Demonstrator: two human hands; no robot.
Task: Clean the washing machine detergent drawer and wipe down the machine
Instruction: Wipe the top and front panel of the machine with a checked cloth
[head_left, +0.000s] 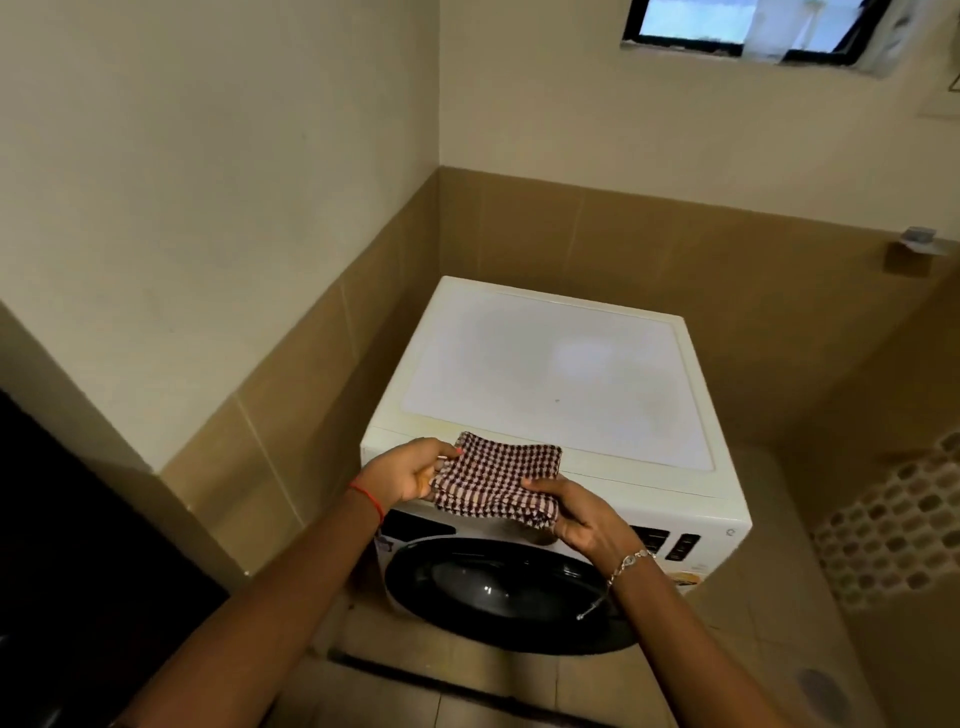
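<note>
A white front-loading washing machine (556, 379) stands in the corner, with its dark round door (498, 592) facing me. Over its front top edge I hold a folded brown-and-white checked cloth (498, 480) between both hands. My left hand (410, 470) pinches the cloth's left edge. My right hand (576, 514) grips its lower right corner from underneath. The cloth and my hands cover the upper left of the machine's front, so no detergent drawer shows. Part of the control panel (670, 543) shows at the right.
Tan tiled walls (311, 395) close in behind and to the left of the machine. A dark surface (78, 571) fills the lower left. A patterned honeycomb wall (898, 530) is at the right, a small window (737, 26) high up, and a wall fitting (914, 252) at the right.
</note>
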